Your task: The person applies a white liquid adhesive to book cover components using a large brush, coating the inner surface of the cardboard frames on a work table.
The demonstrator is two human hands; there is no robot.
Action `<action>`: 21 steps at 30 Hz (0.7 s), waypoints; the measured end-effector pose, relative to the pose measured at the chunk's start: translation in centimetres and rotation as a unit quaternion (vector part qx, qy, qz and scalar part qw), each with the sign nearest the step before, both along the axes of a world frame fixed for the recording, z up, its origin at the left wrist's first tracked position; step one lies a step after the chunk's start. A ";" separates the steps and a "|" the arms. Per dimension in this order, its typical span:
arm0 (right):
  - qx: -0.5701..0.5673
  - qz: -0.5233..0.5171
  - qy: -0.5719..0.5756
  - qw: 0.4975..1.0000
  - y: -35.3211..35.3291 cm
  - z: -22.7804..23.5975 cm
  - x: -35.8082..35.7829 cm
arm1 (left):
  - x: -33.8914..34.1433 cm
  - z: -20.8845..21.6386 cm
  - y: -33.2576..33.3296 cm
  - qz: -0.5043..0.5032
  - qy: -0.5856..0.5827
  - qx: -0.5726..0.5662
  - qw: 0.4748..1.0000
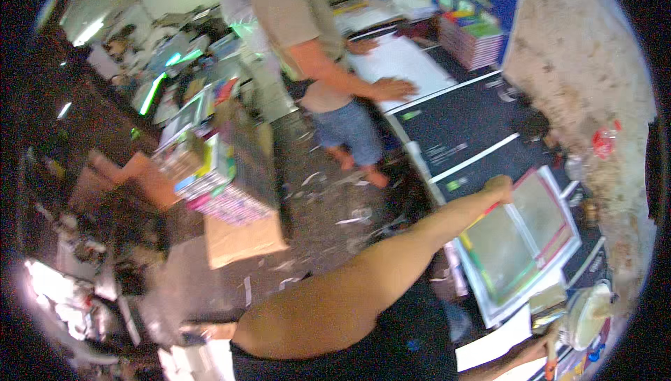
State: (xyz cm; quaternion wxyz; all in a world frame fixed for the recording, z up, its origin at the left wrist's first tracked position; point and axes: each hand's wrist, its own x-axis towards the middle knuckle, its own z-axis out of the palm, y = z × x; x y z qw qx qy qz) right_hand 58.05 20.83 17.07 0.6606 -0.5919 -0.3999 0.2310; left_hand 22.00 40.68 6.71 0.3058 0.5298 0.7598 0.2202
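Observation:
My left arm reaches across to the bench on the right. My left hand (498,189), fingers curled and partly blurred, is at the upper left edge of a cover sheet (482,297). Two grey boards (498,250) lie side by side on this sheet, with yellow, green and red strips along their borders. Low at the right, my right hand (544,348) is closed around a slim tool with an orange end (551,368); its kind is unclear. A round white tub (590,317) with pale contents stands right beside that hand.
Dark panels with white dividing bands cover the bench (454,129). Another person (297,25) stands at its far end, hands on a white sheet (398,67). A stack of books (472,42) stands by the wall. Left, more stacked books (231,178) rest on a cardboard box (244,238).

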 end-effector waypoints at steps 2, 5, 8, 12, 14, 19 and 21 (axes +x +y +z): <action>0.001 0.084 0.033 0.996 2.2 0.5 -2.0 | -3.7 -2.6 -1.0 0.151 0.028 0.085 0.985; -0.008 0.121 0.051 0.991 3.9 0.3 -2.2 | -5.2 -1.3 -3.9 0.085 -0.096 -0.013 0.992; -0.010 0.067 0.053 0.996 4.2 0.0 -1.9 | -2.9 0.5 -7.6 0.048 -0.225 -0.106 0.967; 0.033 0.200 0.045 0.978 7.2 -2.2 -0.8 | -3.8 -0.9 -11.7 0.025 -0.227 -0.195 0.954; 0.010 0.209 0.071 0.975 6.5 -0.2 -2.2 | -3.4 -0.9 -13.4 0.036 -0.221 -0.212 0.951; 0.085 0.289 -0.012 0.953 8.2 0.8 -4.8 | -4.3 -3.5 -16.6 0.091 -0.206 -0.222 0.949; 0.180 0.256 -0.213 0.926 12.2 -1.4 -3.0 | -4.0 -3.7 -17.4 0.086 -0.217 -0.173 0.957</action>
